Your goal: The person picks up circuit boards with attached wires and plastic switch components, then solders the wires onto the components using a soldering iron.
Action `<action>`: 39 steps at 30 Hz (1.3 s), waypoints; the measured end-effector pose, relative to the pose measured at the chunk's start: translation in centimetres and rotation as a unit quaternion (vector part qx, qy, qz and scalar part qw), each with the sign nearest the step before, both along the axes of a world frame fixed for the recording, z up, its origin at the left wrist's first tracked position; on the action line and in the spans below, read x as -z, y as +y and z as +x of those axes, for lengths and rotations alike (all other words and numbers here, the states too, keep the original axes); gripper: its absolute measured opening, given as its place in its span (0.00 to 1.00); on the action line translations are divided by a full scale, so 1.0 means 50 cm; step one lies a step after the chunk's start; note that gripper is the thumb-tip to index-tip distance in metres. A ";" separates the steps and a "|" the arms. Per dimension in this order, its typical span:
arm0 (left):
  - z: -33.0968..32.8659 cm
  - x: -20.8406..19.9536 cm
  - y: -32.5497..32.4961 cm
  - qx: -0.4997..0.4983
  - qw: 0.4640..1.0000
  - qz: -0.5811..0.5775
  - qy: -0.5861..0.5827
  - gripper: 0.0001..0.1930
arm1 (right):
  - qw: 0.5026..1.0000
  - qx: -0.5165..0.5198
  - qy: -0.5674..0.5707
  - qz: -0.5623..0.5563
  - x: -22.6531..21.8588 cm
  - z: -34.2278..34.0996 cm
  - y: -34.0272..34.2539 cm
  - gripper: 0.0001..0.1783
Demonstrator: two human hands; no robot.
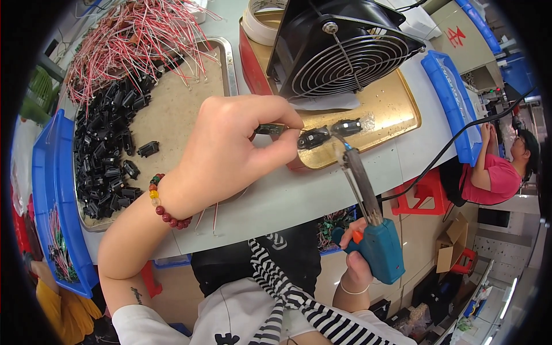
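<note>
Left hand (233,138): pinching housing (314,138), 3 o'clock
Right hand (357,265): gripping soldering gun (384,250)
Housing: likely light, rigid; grip end

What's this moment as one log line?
left hand: fingertips at black part; right hand: gripping teal soldering gun; gun tip: over gold tray

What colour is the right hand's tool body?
The tool body is teal, shown in the head view.
</note>
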State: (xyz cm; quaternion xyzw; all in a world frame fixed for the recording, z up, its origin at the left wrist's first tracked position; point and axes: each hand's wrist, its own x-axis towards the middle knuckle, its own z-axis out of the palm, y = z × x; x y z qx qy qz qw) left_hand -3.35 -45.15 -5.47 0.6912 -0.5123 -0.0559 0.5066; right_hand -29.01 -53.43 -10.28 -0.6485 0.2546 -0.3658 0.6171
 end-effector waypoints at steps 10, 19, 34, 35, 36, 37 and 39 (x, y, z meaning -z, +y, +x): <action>0.001 -0.001 0.001 0.005 1.000 -0.002 -0.005 0.04 | 0.998 -0.035 -0.053 0.014 0.025 -0.024 -0.013 0.29; -0.001 -0.008 0.000 0.001 1.000 -0.004 0.000 0.04 | 0.995 -0.080 -0.049 -0.016 0.023 -0.026 -0.016 0.30; 0.009 -0.027 0.008 0.064 0.995 0.012 0.070 0.09 | 0.997 -0.040 -0.058 0.010 0.022 -0.018 -0.012 0.29; 0.016 -0.036 0.010 0.066 0.995 0.011 0.071 0.09 | 0.996 -0.067 -0.054 -0.020 0.025 -0.023 -0.016 0.28; 0.028 -0.047 0.015 0.123 0.987 0.065 0.085 0.10 | 0.996 -0.065 -0.053 -0.021 0.024 -0.024 -0.016 0.28; 0.037 -0.051 0.017 0.181 0.972 0.118 0.097 0.12 | 0.997 -0.059 -0.054 -0.015 0.022 -0.024 -0.015 0.28; 0.048 -0.036 0.019 0.176 0.982 0.071 0.009 0.12 | 0.996 -0.059 -0.059 -0.007 0.021 -0.022 -0.014 0.28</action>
